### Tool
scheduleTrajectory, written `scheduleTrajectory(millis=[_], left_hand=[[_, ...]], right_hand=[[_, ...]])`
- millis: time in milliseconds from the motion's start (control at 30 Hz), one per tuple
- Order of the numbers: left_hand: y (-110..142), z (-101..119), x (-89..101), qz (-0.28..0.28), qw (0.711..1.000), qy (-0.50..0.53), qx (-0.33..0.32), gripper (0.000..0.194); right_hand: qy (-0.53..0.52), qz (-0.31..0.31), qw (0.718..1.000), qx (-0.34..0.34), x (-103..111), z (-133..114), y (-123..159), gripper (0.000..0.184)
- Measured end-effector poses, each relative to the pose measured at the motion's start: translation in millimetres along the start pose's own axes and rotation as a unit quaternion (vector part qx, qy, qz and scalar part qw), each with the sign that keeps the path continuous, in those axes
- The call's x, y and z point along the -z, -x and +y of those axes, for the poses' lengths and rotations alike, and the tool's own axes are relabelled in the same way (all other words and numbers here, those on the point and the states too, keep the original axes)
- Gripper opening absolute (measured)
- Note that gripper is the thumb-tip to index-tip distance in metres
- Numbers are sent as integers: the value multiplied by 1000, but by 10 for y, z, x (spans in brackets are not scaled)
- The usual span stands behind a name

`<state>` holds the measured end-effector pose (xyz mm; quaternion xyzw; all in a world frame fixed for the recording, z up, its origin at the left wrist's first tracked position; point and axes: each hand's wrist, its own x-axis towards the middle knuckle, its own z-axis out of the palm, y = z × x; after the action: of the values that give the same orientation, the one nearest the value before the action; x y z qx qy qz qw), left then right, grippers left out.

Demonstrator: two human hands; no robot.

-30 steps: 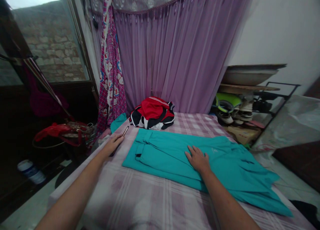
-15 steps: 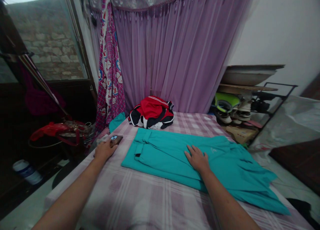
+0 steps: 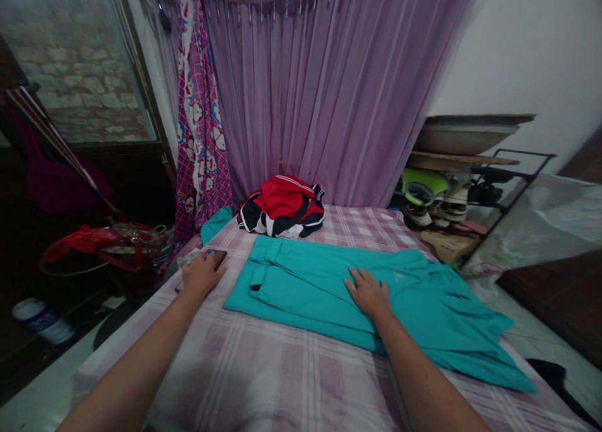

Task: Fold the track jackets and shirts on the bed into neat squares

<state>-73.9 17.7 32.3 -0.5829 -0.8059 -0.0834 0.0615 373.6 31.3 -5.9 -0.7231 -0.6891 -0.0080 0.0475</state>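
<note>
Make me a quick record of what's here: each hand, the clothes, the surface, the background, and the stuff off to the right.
Left hand: on a phone, partly covering it; grip unclear
Left hand point
Right hand: fingers spread, resting on teal clothing
Teal clothing: laid across the surface, layered at its left end
Other clothing: red, black and white bundle, beyond the teal
Surface: checked cloth
Background: purple curtain
Far right: shoes, basin above

Both bare forearms reaching forward; left hand palm down; right hand flat, fingers slightly spread
</note>
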Motion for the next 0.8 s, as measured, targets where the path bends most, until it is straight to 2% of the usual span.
scheduleTrajectory(millis=[67,133,233,333,500,567,667,733,800], left_hand=[[30,168,-5,-10,998,50,-30,54],[50,339,-33,-46,993,96,-42,50],[70,526,-102,-79,989,116,-42,52],[83,593,-162,-93,987,122,-42,61],[41,568,-177,-115,986,117,-24,66],[3,563,-163,-124,987,103,-15,66],[-35,569,-140,-137,987,79,-12,63],[-34,571,-127,-141,987,74,-18,60],[-13,560,-109,-139,987,75,-27,58]], right_hand=[[1,2,1000,2,-3,2,0,56],[0,5,1000,5,-7,5,-2,56],[-1,3,1000,6,-7,-1,3,56],[5,5,1000,3,12,-15,33,56],[23,35,999,5,137,-74,71,55],[12,46,999,18,228,-175,53,56],[-29,78,995,59,345,-475,26,58],[-55,96,988,111,358,-730,45,59],[-67,73,980,173,311,-953,99,58]])
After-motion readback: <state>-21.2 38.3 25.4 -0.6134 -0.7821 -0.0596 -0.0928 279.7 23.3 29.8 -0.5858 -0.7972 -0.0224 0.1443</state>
